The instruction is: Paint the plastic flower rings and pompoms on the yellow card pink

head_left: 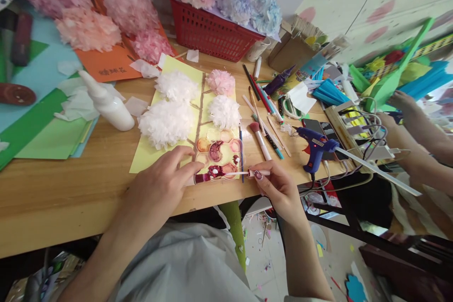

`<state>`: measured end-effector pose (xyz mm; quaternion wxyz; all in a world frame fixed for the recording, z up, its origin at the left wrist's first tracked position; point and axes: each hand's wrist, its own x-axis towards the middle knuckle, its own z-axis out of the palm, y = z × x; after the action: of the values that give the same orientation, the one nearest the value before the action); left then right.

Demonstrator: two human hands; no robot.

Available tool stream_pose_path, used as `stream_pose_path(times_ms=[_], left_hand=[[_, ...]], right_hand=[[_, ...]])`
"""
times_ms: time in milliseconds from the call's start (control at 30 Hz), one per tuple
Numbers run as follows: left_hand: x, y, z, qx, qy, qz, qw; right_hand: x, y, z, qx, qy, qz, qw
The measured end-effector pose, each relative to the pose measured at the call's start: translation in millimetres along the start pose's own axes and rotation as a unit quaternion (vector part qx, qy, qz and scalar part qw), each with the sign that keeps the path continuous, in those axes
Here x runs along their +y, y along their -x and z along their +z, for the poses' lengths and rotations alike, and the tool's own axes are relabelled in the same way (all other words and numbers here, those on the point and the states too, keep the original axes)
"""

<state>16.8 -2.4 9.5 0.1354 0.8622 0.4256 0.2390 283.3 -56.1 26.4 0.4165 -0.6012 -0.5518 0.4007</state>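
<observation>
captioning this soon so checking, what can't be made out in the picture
In the head view:
Left hand: palm hidden by its own back.
White wand: handle partly covered by the right hand.
Red basket: inside hidden by flowers.
Orange sheet: print too small to read.
Nearby person's forearm: cut off by right edge.

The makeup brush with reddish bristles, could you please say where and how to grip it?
Probably by its white handle, coming from the near side: the makeup brush lies with bristles pointing away, handle end near the right hand.
</observation>
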Motion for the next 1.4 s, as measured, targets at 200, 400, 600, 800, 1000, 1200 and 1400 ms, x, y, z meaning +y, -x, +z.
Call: stream_pose_path(times_ms=[200,400,600,800,1000,1200,1400], left_hand=[[-0.4,-0.5,-0.4,0.000,0.013,0.003,1.000],[-1.4,-1.6,0.8,0.003,0.014,0.010,1.000],[-1.7,-1.1,2.9,0.021,0.013,0.015,1.000],[-1.3,-3.2,2.2,0.046,0.014,0.028,0.998],[-1.6,-2.7,1.8,0.045,0.009,0.028,0.999],[-0.5,-2.4,0.9,0.031,0.013,0.025,0.999],[2.1,-2.5,-0.1,0.032,-0.005,0.022,0.999]], right_hand=[[0.3,0.5,-1.1,-0.001,-0.003,0.009,1.000],[0.7,1.4,-2.3,0.005,0.009,0.009,1.000],[2.9,4.8,-5.0,0.009,0.017,0.019,1.000],[7.6,6.6,-8.3,0.008,-0.005,0.023,1.000],[7.4,8.9,-10.1,0.021,-0.040,0.025,0.999],[1.7,9.0,-2.3,0.067,-0.063,0.004,0.996],[-0.9,13.8,14.4,0.098,-0.060,0.011,0.993]])
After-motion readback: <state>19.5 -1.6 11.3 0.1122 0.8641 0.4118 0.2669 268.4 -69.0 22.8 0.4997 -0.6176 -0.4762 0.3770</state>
